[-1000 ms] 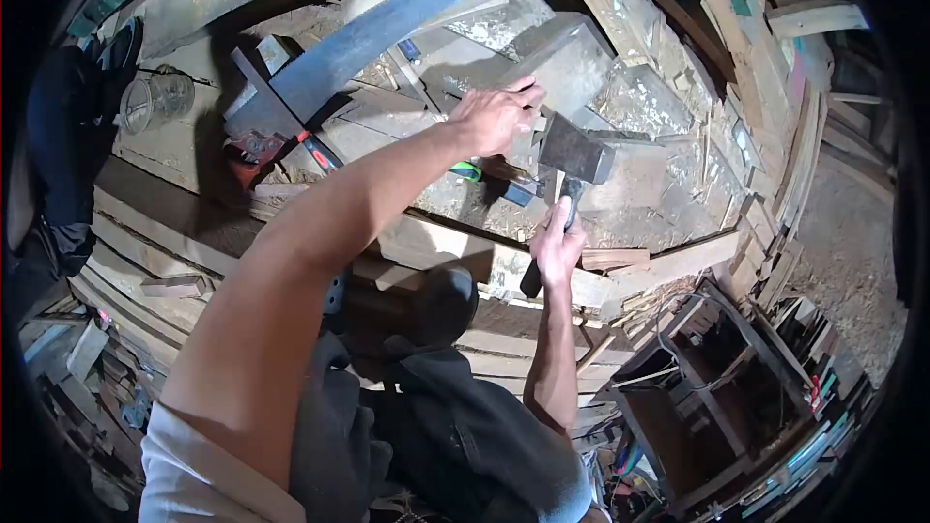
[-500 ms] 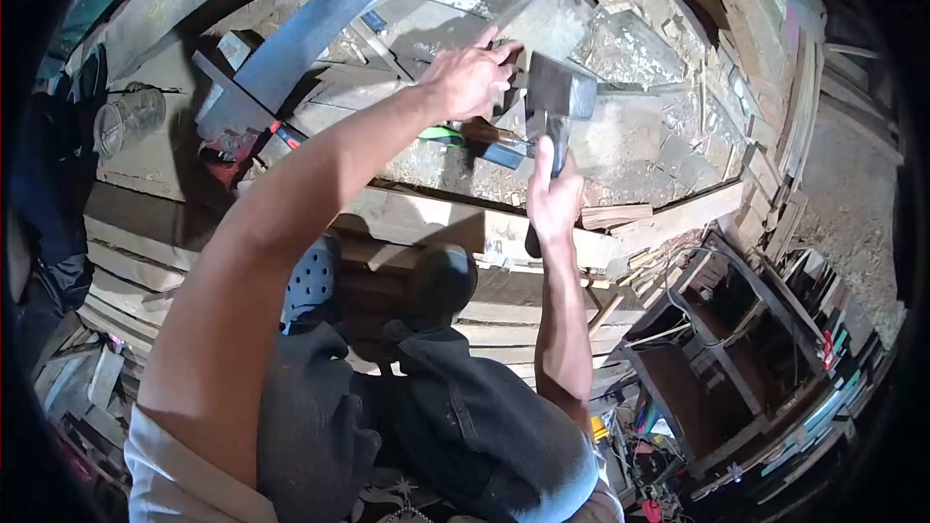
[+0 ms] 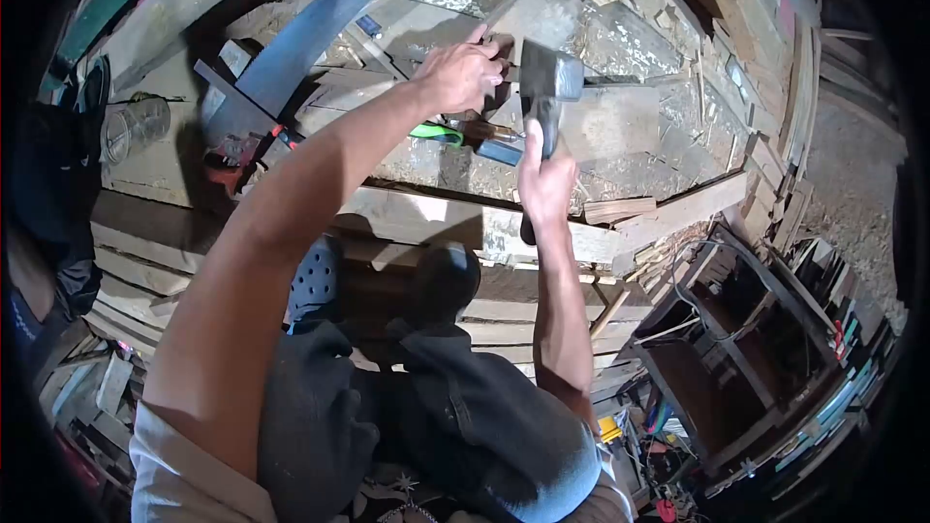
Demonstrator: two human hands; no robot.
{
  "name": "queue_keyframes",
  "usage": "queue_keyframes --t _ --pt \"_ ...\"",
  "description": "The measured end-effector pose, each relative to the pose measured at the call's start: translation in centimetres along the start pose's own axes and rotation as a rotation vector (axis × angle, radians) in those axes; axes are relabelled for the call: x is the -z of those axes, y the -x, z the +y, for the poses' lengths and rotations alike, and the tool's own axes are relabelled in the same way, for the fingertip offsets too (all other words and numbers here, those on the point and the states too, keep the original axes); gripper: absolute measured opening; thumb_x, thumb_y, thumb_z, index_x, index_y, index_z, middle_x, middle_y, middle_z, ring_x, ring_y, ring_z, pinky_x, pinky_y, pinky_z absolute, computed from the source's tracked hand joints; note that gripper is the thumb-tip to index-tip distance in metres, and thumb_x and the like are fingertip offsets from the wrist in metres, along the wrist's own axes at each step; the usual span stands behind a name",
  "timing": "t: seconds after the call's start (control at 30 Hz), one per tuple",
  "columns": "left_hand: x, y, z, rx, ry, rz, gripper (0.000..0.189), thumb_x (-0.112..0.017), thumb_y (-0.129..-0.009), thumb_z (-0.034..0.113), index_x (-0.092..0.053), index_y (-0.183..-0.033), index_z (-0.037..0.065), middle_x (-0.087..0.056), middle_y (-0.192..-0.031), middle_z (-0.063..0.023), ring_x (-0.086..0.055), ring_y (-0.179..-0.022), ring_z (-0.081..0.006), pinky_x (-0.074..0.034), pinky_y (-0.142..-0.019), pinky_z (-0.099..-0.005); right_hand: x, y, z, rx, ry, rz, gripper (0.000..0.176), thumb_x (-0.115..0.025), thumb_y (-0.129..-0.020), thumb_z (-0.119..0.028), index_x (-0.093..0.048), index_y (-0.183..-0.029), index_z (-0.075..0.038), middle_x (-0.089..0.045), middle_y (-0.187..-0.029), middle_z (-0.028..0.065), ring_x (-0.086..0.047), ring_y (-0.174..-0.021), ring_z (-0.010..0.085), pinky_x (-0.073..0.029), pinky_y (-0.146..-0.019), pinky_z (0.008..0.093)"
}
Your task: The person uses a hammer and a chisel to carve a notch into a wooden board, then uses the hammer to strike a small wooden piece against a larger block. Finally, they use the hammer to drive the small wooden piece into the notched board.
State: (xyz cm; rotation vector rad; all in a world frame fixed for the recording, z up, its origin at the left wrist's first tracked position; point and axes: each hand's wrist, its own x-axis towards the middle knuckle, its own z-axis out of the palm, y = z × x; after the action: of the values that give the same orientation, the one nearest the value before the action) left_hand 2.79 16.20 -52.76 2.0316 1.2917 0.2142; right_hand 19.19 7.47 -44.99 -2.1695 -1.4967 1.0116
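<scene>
Head view: a plank work surface (image 3: pixel 417 208) spreads beneath and around the fingers of both hands. Well to the left of the left fingers, and reaching farther out than they do, lies a big saw (image 3: pixel 320 34) with a wide blue-grey blade. Just beyond the left fingertips is a grey board (image 3: pixel 542 15); to the right of the right fingers, a pale board (image 3: pixel 620 124) lies flat.

The right hand (image 3: pixel 547 184) has its fingers wrapped around the handle of a heavy hammer (image 3: pixel 554 75), its thumb laid along the shaft. The blocky head is beyond the right fingers and just right of the left ones. The left hand (image 3: pixel 455 77) has its fingers bent and partly spread; whether they pinch anything or touch the grey board, I cannot tell.

Far left of the left fingers is a glass jar (image 3: pixel 136 128). Right of the right fingers, near the front edge, sits a wood offcut (image 3: pixel 620 209). A green-handled tool (image 3: pixel 436 133) lies just on the near side of the left fingers, and a small blue block (image 3: pixel 499 151) lies between the two hands.
</scene>
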Motion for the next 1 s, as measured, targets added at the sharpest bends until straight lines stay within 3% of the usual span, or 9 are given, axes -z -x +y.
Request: queue_keyframes --t 0.1,0.33,0.4,0.47,0.53,0.67,0.7,0.83,1.0 --pt "-0.2 0.0 -0.1 0.002 0.038 0.015 0.029 -0.058 -0.078 0.009 -0.068 -0.105 0.014 -0.043 -0.141 -0.0006 -0.038 -0.132 -0.0272 -0.051 -0.090 -0.0497 -0.7 -0.9 -0.2 0.069 0.056 0.086 0.039 -0.051 -0.094 -0.035 -0.059 -0.096 0.004 -0.058 -0.062 0.0232 -0.061 -0.061 0.0404 -0.048 -0.058 0.0440" --pt "0.7 0.4 0.6 0.020 -0.043 0.025 0.031 -0.053 -0.078 0.010 -0.068 -0.105 0.018 -0.040 -0.143 0.0055 -0.039 -0.131 -0.0268 -0.051 -0.090 -0.0494 -1.2 2.8 1.9 -0.050 -0.013 0.029 0.034 -0.054 -0.094 -0.028 -0.057 -0.111 0.001 -0.061 -0.068 0.0211 -0.065 -0.066 0.0326 -0.048 -0.061 0.0419" --pt "0.1 0.2 0.5 0.006 -0.052 0.048 0.028 -0.054 -0.081 0.013 -0.068 -0.106 0.018 -0.045 -0.140 0.0025 -0.043 -0.128 -0.0274 -0.051 -0.090 -0.0478 -1.3 1.8 0.6 0.075 -0.017 0.104 0.036 -0.054 -0.093 -0.029 -0.056 -0.113 0.002 -0.061 -0.065 0.0214 -0.065 -0.063 0.0323 -0.048 -0.059 0.0426" --pt "0.3 -0.2 0.3 0.067 -0.015 -0.100 0.028 -0.055 -0.082 0.014 -0.067 -0.107 0.018 -0.048 -0.137 -0.0005 -0.047 -0.125 -0.0268 -0.052 -0.089 -0.0459 -0.6 -0.8 -1.4 0.030 0.057 0.054 0.040 -0.053 -0.094 -0.034 -0.058 -0.103 0.004 -0.059 -0.062 0.0231 -0.063 -0.059 0.0355 -0.047 -0.057 0.0440" --pt "0.1 0.1 0.2 0.021 0.002 0.091 0.030 -0.056 -0.082 0.014 -0.066 -0.109 0.019 -0.052 -0.133 -0.0030 -0.053 -0.119 -0.0265 -0.054 -0.086 -0.0440 -0.6 -2.5 -2.2 0.006 -0.016 0.026 0.042 -0.051 -0.094 -0.037 -0.059 -0.100 0.004 -0.059 -0.061 0.0237 -0.063 -0.059 0.0384 -0.047 -0.057 0.0456" --pt "0.2 0.1 0.1 0.039 0.069 0.042 0.032 -0.059 -0.079 0.015 -0.064 -0.111 0.017 -0.050 -0.135 -0.0007 -0.056 -0.113 -0.0285 -0.053 -0.085 -0.0432 -2.5 0.4 1.4 0.252 0.036 0.198 0.033 -0.055 -0.093 -0.029 -0.059 -0.101 0.003 -0.061 -0.066 0.0240 -0.063 -0.064 0.0413 -0.049 -0.060 0.0484" --pt "0.2 0.1 0.4 0.065 0.040 0.053 0.035 -0.058 -0.077 0.015 -0.064 -0.112 0.016 -0.045 -0.140 0.0023 -0.057 -0.114 -0.0273 -0.053 -0.086 -0.0434 -2.2 1.5 1.3 0.165 0.009 0.160 0.033 -0.055 -0.093 -0.029 -0.059 -0.101 0.002 -0.061 -0.067 0.0236 -0.063 -0.064 0.0401 -0.049 -0.060 0.0476" --pt "0.2 0.3 0.2 -0.017 -0.007 0.030 0.033 -0.057 -0.075 0.014 -0.066 -0.108 0.013 -0.040 -0.144 0.0066 -0.047 -0.126 -0.0258 -0.051 -0.086 -0.0516 -1.4 1.8 1.6 0.008 -0.034 0.085 0.036 -0.055 -0.093 -0.033 -0.059 -0.102 0.002 -0.061 -0.065 0.0216 -0.064 -0.061 0.0352 -0.048 -0.058 0.0425" --pt "-0.6 0.2 0.3 -0.023 -0.097 0.037 0.028 -0.059 -0.080 0.010 -0.064 -0.107 0.013 -0.050 -0.134 0.0094 -0.039 -0.131 -0.0240 -0.056 -0.085 -0.0439 -0.8 1.5 1.2 -0.018 0.017 0.068 0.037 -0.056 -0.092 -0.031 -0.057 -0.112 0.001 -0.061 -0.067 0.0243 -0.065 -0.061 0.0347 -0.049 -0.058 0.0420"
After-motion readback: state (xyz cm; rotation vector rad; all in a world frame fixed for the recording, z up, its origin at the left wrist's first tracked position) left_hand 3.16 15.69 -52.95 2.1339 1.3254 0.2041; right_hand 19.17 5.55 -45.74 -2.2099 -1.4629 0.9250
